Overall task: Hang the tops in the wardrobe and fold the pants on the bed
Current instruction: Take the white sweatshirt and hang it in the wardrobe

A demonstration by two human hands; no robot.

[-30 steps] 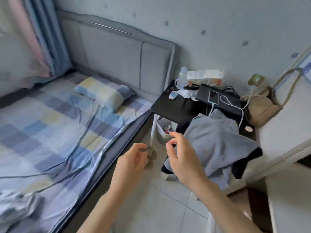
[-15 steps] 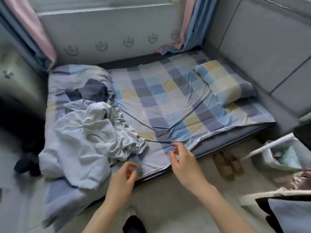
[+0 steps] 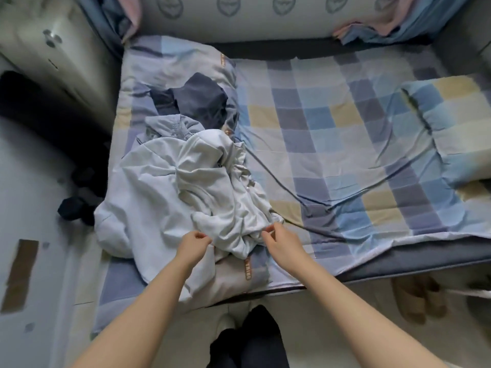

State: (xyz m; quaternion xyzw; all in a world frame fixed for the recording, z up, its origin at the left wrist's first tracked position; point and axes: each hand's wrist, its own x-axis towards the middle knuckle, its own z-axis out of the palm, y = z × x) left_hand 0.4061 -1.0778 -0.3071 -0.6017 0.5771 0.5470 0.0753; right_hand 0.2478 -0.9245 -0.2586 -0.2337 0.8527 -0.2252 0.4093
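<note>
Left hand: the left hand (image 3: 195, 243) has its fingers curled at the near edge of the pale grey garment (image 3: 202, 192); it looks to be pinching the cloth, though the contact itself is blurred.
Right hand: the right hand (image 3: 279, 239) mirrors it on the other side, thumb and fingers drawn together at the crumpled hem; whether cloth is already caught between them I cannot tell.
Task's thing: the pale grey garment lies bunched at the near left part of the bed (image 3: 425, 251), partly hanging toward its edge.
Beyond it: a dark blue garment (image 3: 202, 102) sits farther back, touching the heap; a checked pillow (image 3: 451, 123) lies well apart at the right.
Step in hand: by my judgement, picking up the first piece from the heap to sort it, top or pants.
Next move: it calls for a firm pinch on both sides, then a lift and shake to open the cloth and show its shape.
Risk: the pieces are tangled and may come up together.
</note>
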